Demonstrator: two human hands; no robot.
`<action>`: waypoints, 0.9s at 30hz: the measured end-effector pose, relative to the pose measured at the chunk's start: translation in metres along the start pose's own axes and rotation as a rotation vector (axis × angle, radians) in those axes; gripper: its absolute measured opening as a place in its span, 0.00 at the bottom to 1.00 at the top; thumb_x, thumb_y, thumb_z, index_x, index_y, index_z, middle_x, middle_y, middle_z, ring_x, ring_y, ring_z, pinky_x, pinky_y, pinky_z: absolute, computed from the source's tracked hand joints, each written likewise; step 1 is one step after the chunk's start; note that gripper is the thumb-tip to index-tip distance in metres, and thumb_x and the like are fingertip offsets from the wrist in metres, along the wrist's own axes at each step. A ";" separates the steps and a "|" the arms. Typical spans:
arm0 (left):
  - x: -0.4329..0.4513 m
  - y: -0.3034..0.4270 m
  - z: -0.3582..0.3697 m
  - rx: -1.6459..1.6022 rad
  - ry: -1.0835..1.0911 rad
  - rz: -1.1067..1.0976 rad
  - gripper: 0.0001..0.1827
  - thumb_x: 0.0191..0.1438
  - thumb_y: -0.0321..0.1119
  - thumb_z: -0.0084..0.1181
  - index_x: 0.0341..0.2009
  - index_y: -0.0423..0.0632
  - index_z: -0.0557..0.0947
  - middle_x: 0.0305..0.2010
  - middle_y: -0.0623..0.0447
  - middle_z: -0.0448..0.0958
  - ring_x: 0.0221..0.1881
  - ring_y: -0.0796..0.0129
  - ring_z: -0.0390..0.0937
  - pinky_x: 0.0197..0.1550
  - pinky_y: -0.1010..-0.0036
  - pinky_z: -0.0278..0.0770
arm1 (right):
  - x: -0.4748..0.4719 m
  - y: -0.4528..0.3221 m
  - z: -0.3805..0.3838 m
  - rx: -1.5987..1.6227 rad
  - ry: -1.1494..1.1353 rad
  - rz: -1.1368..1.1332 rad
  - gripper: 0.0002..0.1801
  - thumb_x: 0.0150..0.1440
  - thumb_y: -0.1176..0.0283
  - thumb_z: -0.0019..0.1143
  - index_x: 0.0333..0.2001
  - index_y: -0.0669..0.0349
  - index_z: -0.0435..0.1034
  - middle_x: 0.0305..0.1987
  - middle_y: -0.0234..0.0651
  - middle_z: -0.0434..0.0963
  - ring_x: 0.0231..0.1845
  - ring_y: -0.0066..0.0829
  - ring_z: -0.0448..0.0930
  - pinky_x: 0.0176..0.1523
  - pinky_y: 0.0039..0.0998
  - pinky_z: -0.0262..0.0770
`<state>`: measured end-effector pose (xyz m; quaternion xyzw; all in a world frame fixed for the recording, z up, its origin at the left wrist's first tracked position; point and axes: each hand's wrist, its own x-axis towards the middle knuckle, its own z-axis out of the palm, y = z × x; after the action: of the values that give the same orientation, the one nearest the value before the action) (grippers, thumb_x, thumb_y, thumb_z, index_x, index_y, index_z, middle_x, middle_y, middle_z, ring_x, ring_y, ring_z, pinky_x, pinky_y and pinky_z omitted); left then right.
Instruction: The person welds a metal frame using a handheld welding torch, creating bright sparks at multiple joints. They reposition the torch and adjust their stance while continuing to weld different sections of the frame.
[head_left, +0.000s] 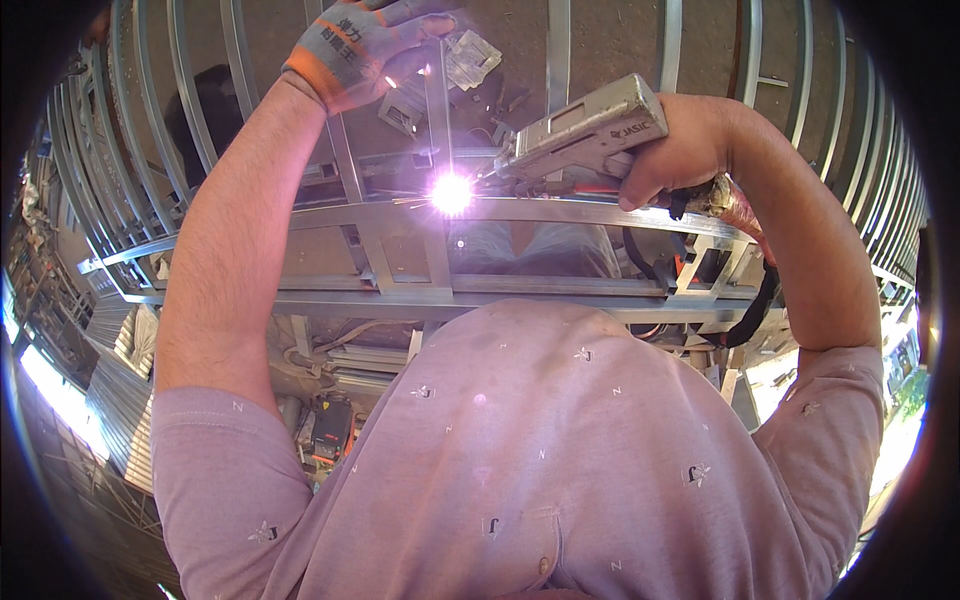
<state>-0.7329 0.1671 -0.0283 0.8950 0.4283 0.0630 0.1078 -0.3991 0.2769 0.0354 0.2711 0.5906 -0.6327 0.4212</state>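
Observation:
My bare right hand (679, 154) is closed on the handle of a Jasic handheld welding gun (589, 127), whose nozzle points left. Just beyond the nozzle a bright violet-white glare with sparks hides the spot where an upright bar (439, 112) meets a metal crossbar (517, 212). My left hand (367, 52), in a grey glove with an orange cuff, is up and left of the glare. Its fingers reach toward the upper end of that bar; whether they touch or grip it is unclear.
Rows of metal bars of the frame (799, 97) spread to both sides. A lower rail (352, 304) runs close to my belly. Flat metal scraps (472, 60) lie on the ground beyond. A black and orange machine (331, 429) stands below left. A thick cable (754, 307) hangs at the right.

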 end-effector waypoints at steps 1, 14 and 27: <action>0.000 0.000 0.000 0.000 -0.001 -0.003 0.27 0.62 0.47 0.60 0.65 0.61 0.79 0.73 0.56 0.72 0.76 0.50 0.65 0.79 0.48 0.59 | 0.000 0.001 0.000 0.006 -0.002 0.003 0.25 0.43 0.72 0.78 0.48 0.64 0.82 0.38 0.40 0.87 0.36 0.30 0.85 0.43 0.35 0.82; 0.003 0.000 0.000 0.020 -0.043 -0.007 0.27 0.61 0.47 0.61 0.65 0.63 0.80 0.73 0.56 0.73 0.76 0.49 0.66 0.78 0.46 0.61 | -0.009 0.014 -0.003 0.146 -0.020 -0.047 0.24 0.43 0.71 0.78 0.46 0.64 0.83 0.39 0.38 0.87 0.36 0.31 0.83 0.43 0.34 0.81; -0.006 -0.010 0.020 -0.007 0.093 0.013 0.26 0.60 0.43 0.61 0.64 0.63 0.79 0.73 0.56 0.72 0.76 0.52 0.66 0.77 0.48 0.61 | -0.056 -0.026 0.061 0.195 0.311 0.078 0.30 0.55 0.56 0.79 0.58 0.60 0.80 0.49 0.35 0.87 0.46 0.26 0.82 0.52 0.31 0.79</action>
<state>-0.7403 0.1659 -0.0507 0.8936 0.4266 0.1067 0.0903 -0.3844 0.2280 0.1052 0.4278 0.5732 -0.6208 0.3208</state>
